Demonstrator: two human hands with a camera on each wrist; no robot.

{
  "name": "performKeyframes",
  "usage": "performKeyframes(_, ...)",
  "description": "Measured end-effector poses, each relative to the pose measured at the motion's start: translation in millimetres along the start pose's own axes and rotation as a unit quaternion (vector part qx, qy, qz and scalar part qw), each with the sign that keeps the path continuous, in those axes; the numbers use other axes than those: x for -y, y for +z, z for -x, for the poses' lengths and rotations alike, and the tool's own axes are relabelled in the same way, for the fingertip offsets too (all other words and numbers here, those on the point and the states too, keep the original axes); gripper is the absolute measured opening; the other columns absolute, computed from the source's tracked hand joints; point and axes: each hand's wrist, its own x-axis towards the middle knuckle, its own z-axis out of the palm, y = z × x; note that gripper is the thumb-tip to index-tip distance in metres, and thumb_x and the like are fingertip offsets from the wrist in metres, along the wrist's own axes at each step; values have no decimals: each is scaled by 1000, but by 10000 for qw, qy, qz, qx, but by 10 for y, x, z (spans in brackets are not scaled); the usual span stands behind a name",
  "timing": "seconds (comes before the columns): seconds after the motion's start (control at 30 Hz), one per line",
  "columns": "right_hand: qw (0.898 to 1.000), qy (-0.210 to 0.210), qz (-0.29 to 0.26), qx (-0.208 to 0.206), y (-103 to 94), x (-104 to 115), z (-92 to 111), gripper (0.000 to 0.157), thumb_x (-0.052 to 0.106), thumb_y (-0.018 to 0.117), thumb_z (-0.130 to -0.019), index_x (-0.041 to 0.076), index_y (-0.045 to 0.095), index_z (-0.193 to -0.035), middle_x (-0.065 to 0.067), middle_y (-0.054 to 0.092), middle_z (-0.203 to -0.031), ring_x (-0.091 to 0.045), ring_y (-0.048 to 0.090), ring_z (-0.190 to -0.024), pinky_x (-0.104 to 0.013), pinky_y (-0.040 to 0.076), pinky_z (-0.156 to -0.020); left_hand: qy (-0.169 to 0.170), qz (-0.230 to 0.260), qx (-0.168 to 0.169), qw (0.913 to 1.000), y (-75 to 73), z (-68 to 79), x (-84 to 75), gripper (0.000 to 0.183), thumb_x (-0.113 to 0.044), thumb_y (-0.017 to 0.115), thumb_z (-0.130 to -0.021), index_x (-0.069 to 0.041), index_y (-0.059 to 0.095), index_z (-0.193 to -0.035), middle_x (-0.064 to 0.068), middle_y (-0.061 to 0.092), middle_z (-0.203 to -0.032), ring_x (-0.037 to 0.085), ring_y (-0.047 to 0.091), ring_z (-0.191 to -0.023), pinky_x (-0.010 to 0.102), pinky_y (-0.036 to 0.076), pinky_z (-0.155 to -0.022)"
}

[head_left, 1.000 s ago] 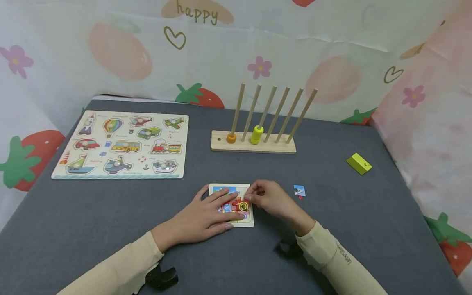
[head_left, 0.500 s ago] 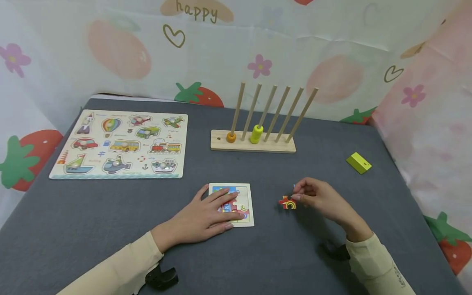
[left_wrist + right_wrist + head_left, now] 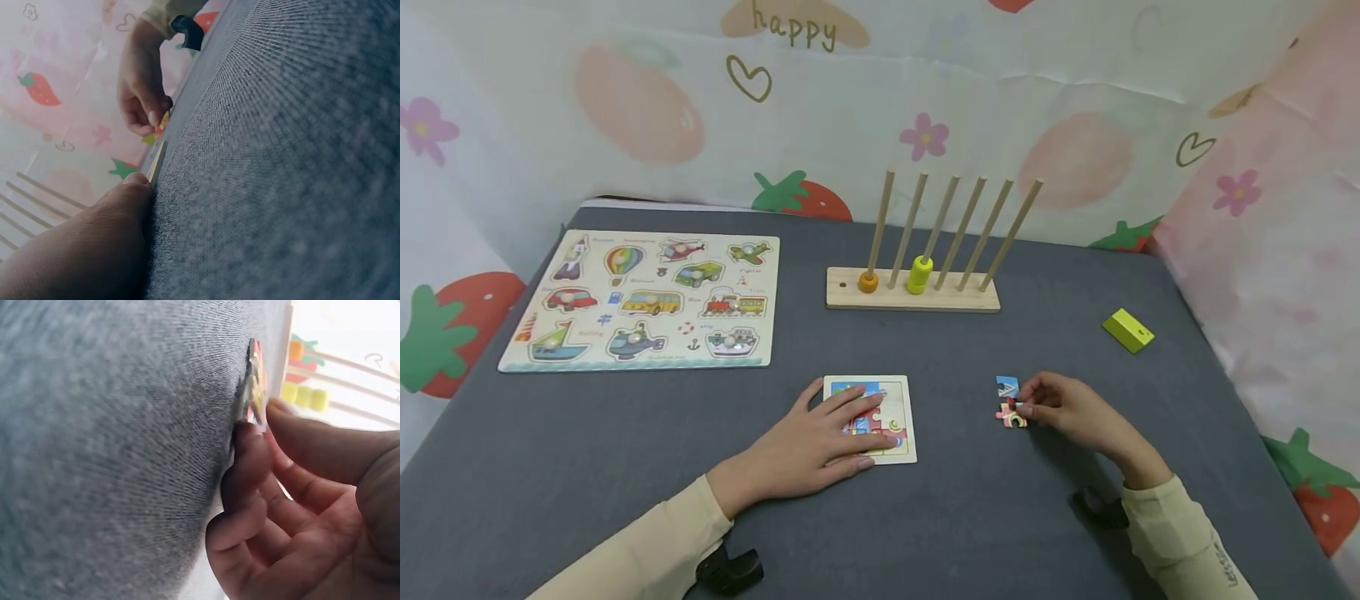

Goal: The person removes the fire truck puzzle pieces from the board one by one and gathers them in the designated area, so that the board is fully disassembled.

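My left hand (image 3: pixel 816 446) lies with its fingers spread over a small framed jigsaw puzzle (image 3: pixel 901 390), pressing on its left part. Between its fingers parts of a colourful picture show, with a pale bare space at the right. Off to the right, my right hand (image 3: pixel 1078 417) pinches a red and yellow jigsaw piece (image 3: pixel 1011 417) between thumb and fingertips. In the right wrist view this jigsaw piece (image 3: pixel 256 384) is seen edge-on, close over the cloth. A blue jigsaw piece (image 3: pixel 1007 385) lies just behind it, partly overlapped in the head view.
A vehicle peg puzzle board (image 3: pixel 647 333) lies at the back left. Behind the small puzzle stands a wooden rack (image 3: pixel 917 302) with several upright rods and a few beads. A yellow-green block (image 3: pixel 1128 331) is at the right. Grey cloth (image 3: pixel 925 533) covers the table.
My right hand has lifted the red and yellow piece out of the framed puzzle and carried it right, beside the blue piece. My left hand has stayed in place.
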Motion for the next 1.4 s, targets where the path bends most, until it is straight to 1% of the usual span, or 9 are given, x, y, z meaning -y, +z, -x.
performKeyframes(0.1,9996,-12,269,12,9,31,8,18,15,68,-89,5,60,-102,-5,62,-89,-14,59,-76,-26,49,-66,-1,3,-38,10000,6,10,-2,40,-52,36,-100,-51,38,-140,-6,25,-158,18,19,-146,60,6,-112)
performKeyframes(0.27,9966,-73,813,-81,45,85,30,24,16,73,-85,7,59,-102,-2,60,-88,-12,55,-72,-26,46,-62,19,-9,-90,10000,17,10,8,40,-52,36,-100,-51,39,-140,-6,25,-158,17,19,-146,60,6,-112)
performKeyframes(0.5,9923,-295,1192,-170,83,111,81,21,15,74,-83,9,60,-98,1,58,-83,-9,51,-68,-26,45,-60,31,59,-53,10000,22,10,10,41,-52,36,-100,-51,38,-141,-6,24,-158,18,18,-146,59,6,-112)
performKeyframes(0.6,9915,-276,1262,-149,72,125,103,21,14,75,-83,9,60,-96,2,57,-82,-9,51,-68,-26,45,-61,31,75,-53,10000,14,10,6,41,-52,36,-100,-51,38,-141,-6,25,-158,18,18,-146,59,6,-112)
performKeyframes(0.77,9884,-349,1460,-232,65,123,112,20,11,73,-84,8,61,-100,-1,57,-87,-9,50,-70,-26,45,-61,21,63,-64,10000,12,12,7,40,-51,37,-100,-51,39,-140,-6,25,-158,18,18,-146,60,6,-112)
performKeyframes(0.87,9866,-396,1552,-300,69,119,101,22,11,72,-85,8,63,-105,-2,56,-90,-9,49,-72,-26,44,-62,28,58,-58,10000,18,12,11,41,-52,36,-100,-51,38,-141,-6,24,-158,18,18,-146,60,6,-112)
performKeyframes(1.07,9874,-279,1516,-352,68,130,96,30,11,72,-85,9,62,-114,-7,55,-96,-11,48,-72,-26,44,-60,43,121,-40,9999,16,9,3,41,-51,37,-100,-51,37,-141,-5,24,-158,19,18,-146,60,5,-112)
performKeyframes(1.13,9875,-236,1511,-372,73,134,100,30,11,72,-85,9,62,-114,-8,55,-98,-12,48,-71,-26,44,-59,44,133,-26,9999,15,9,0,41,-51,37,-100,-51,38,-141,-5,24,-158,19,18,-146,60,5,-112)
performKeyframes(1.4,9882,-186,1483,-341,84,145,109,20,12,71,-87,9,61,-104,-7,55,-96,-13,49,-73,-26,44,-60,10,99,-16,9999,10,7,4,41,-51,37,-100,-51,37,-141,-6,24,-158,19,18,-146,60,5,-112)
